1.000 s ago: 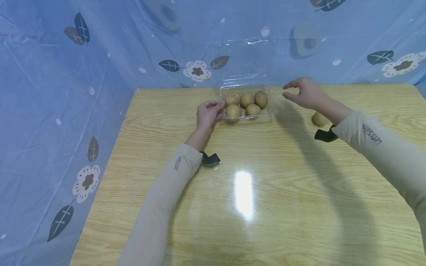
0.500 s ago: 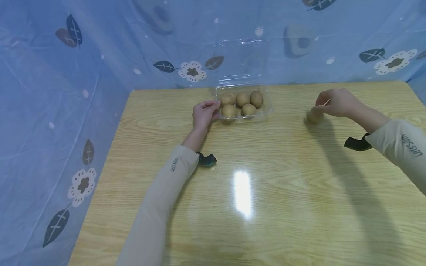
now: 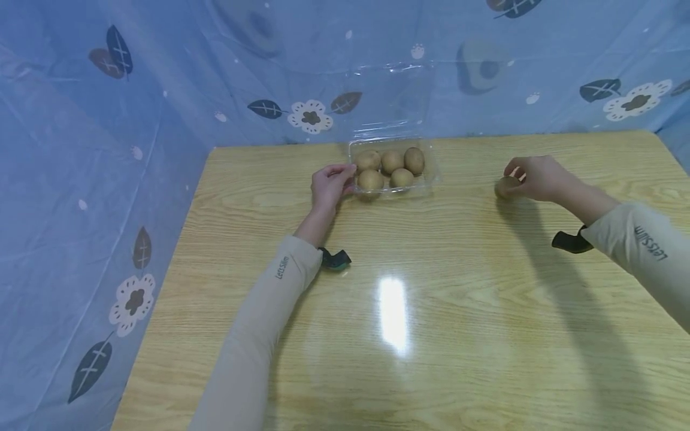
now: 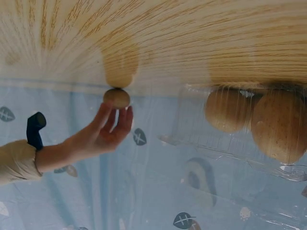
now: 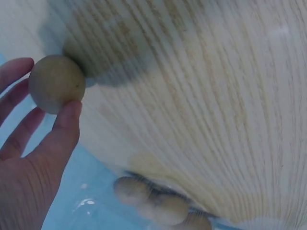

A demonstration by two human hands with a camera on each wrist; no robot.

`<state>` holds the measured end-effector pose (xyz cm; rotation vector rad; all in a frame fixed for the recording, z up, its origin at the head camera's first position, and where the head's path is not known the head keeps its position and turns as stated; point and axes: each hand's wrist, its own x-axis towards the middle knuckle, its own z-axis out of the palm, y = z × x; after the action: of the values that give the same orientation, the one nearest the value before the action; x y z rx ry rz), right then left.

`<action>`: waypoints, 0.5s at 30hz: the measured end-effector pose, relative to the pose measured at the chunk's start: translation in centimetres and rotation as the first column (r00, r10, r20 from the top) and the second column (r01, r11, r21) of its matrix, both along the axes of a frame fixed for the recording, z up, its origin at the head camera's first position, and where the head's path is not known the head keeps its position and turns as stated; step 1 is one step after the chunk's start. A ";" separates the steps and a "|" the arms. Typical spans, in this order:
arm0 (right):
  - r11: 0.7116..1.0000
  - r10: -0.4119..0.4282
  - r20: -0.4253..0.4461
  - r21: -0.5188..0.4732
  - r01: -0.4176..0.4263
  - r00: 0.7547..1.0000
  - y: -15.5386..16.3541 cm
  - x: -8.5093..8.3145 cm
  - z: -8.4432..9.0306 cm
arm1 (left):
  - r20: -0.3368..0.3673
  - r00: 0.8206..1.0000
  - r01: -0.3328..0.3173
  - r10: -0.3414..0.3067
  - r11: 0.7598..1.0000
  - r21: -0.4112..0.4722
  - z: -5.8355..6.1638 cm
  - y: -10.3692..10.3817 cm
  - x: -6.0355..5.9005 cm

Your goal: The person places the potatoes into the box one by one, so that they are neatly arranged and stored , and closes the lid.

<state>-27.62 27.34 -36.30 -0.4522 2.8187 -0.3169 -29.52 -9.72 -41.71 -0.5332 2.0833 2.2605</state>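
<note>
Blue plastic sheeting [image 3: 97, 120] printed with leaves, flowers and what look like avocado halves wraps the far and left sides of the scene, hanging right down to the edge of the wooden table [image 3: 399, 335]. On the near left, a beige sleeve [image 3: 253, 335] runs up to the left hand [image 3: 330, 184], with "LetsSlim" readable on the cuff. A dark strap [image 3: 335, 259] hangs off that wrist and rests on the table. That left hand has its fingers loosely curled against the left wall of the clear plastic clamshell [image 3: 426, 179], kind of steadying it; hard to tell if it's really gripping the rim or just touching it. The clamshell sits at the far middle of the table with its see-through lid [image 3: 393, 96] flipped up against the sheeting, and five kiwis [image 3: 392, 161] are inside, three in the far row and two in the near row. Nothing lies between the box and the right hand, just bare wood with a bright glare spot nearer the camera. Well to the right of the box, the right hand [image 3: 539, 178] pinches a single loose kiwi [image 3: 505, 187] between thumb and fingertips; the right wrist view shows it right down at the tabletop. The right sleeve [image 3: 641, 251] carries the same "LetsSlim" lettering, upside down from here, with another dark strap [image 3: 570, 242] at the wrist.
</note>
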 end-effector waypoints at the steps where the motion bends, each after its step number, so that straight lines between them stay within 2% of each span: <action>1: 1.000 -0.001 -0.005 0.001 0.001 1.000 -0.1 0.0 -0.1 | 0.001 1.000 -0.001 0.001 1.000 0.001 0.0 0.0 0.0; 10: 1.000 0.010 -0.021 0.001 -0.010 1.000 -0.8 -0.1 0.2 | 0.008 1.000 -0.002 0.002 1.000 0.004 0.1 -0.1 0.1; 15: 0.997 0.021 -0.080 -0.072 -0.027 0.997 -1.6 -0.6 1.3 | 0.014 1.000 0.008 -0.008 1.000 -0.026 0.3 -0.1 0.2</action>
<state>-28.25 25.78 -35.02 -0.5258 2.8839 -0.4069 -29.36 -9.82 -41.44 -0.5388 2.1072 2.2218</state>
